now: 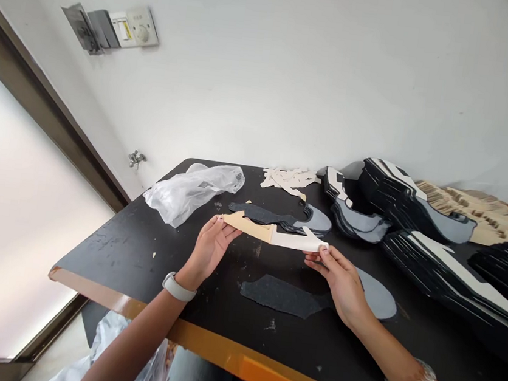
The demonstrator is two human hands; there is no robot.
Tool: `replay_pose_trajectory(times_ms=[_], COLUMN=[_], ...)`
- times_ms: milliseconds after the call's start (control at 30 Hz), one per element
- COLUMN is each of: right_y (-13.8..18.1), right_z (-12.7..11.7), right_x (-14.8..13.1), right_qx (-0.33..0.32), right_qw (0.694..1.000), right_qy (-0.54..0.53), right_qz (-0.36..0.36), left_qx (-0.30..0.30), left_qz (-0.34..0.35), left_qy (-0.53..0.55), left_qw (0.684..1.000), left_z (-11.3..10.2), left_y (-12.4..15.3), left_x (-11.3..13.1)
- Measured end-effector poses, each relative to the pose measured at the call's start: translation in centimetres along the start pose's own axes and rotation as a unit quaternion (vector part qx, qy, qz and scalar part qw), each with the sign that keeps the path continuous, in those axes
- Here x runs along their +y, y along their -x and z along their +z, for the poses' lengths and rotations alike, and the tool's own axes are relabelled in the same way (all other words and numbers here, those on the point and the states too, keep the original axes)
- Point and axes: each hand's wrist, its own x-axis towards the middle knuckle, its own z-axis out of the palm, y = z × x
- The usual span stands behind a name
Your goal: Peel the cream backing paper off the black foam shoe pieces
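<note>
Both hands hold one long cut piece of tan and white material (276,234) level above the black table (135,262). My left hand (211,248) pinches its tan left end. My right hand (340,280) pinches its white right end. Under the right hand a dark grey and light grey cut piece (288,296) lies flat on the table. Just behind the held piece lies another dark piece (273,217) on a grey one.
A crumpled clear plastic bag (194,191) sits at the back left. Pale paper offcuts (289,179) lie by the wall. Stacks of black, white and grey cut pieces (416,215) and tan pieces (476,213) fill the right side. The table's orange front edge (226,352) is near.
</note>
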Motion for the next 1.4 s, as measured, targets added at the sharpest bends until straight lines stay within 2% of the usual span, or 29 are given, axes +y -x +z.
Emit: replay_pose_trajectory(times_ms=[167, 300, 433, 567, 667, 733, 800, 833, 867, 900, 933, 967, 1000, 1067, 1100, 1167, 1200, 1267, 1400], right_y=[-0.1, -0.3, -0.3, 0.4, 0.8, 0.9, 0.8, 0.9, 1.0, 1.2, 1.5, 2.0, 2.5, 3.7, 4.3, 5.3, 5.7, 6.3, 6.7], right_z=[0.0, -0.2, -0.3, 0.0, 0.2, 0.2, 0.0, -0.1, -0.1, -0.1, -0.1, 0.0, 0.1, 0.3, 0.5, 0.7, 0.9, 1.1, 1.5], right_x=[-0.1, -0.2, -0.7, -1.4, -1.9, -2.0, -2.1, -2.1, -2.1, -2.1, -2.1, -2.1, -2.0, -2.0, -2.0, -2.0, -2.0, -2.1, -2.5], right_qx=[0.012, 0.029, 0.056, 0.044, 0.045, 0.055, 0.073, 0.084, 0.094, 0.100, 0.104, 0.103, 0.097, 0.055, 0.014, -0.092, -0.137, -0.194, -0.252], right_qw=[1.000, 0.999, 0.996, 0.993, 0.990, 0.989, 0.987, 0.985, 0.983, 0.980, 0.976, 0.971, 0.961, 0.916, 0.882, 0.806, 0.775, 0.737, 0.714], right_qy=[-0.018, -0.045, -0.075, -0.100, -0.122, -0.130, -0.129, -0.123, -0.111, -0.092, -0.064, -0.021, 0.033, 0.149, 0.201, 0.278, 0.311, 0.384, 0.443], right_qz=[0.006, 0.001, -0.011, -0.036, -0.048, -0.051, -0.066, -0.086, -0.111, -0.143, -0.179, -0.216, -0.259, -0.368, -0.427, -0.514, -0.533, -0.521, -0.480], left_qx=[0.015, 0.045, 0.107, 0.179, 0.170, 0.113, -0.004, -0.092, -0.221, -0.304, -0.330, -0.330, -0.302, -0.240, -0.240, -0.286, -0.286, -0.272, -0.201], left_qz=[-0.011, 0.017, 0.064, 0.072, 0.063, 0.018, -0.014, -0.011, -0.035, -0.082, -0.133, -0.148, -0.124, -0.060, -0.050, -0.019, 0.003, 0.017, 0.001], left_qy=[0.035, 0.032, 0.025, 0.011, 0.015, -0.020, -0.071, -0.096, -0.134, -0.210, -0.303, -0.376, -0.430, -0.454, -0.447, -0.420, -0.419, -0.430, -0.440], left_qw=[0.999, 0.998, 0.992, 0.981, 0.983, 0.993, 0.997, 0.991, 0.965, 0.925, 0.884, 0.853, 0.842, 0.856, 0.860, 0.861, 0.862, 0.861, 0.875], left_z=[-0.2, -1.1, -2.6, -3.4, -3.6, -3.8, -3.8, -3.5, -3.1, -2.5, -1.6, -0.6, 0.5, 2.8, 3.8, 5.5, 6.0, 6.5, 5.7], left_y=[-0.4, 0.9, 4.2, 9.0, 12.7, 14.6, 15.6, 15.8, 15.8, 15.6, 15.4, 15.1, 14.8, 14.4, 14.2, 13.8, 13.7, 13.3, 12.8], left_x=[1.2, 3.4, 6.3, 8.5, 8.9, 8.6, 8.2, 7.9, 7.7, 7.4, 7.1, 6.6, 6.1, 4.7, 3.9, 2.5, 1.9, 0.9, -0.1])
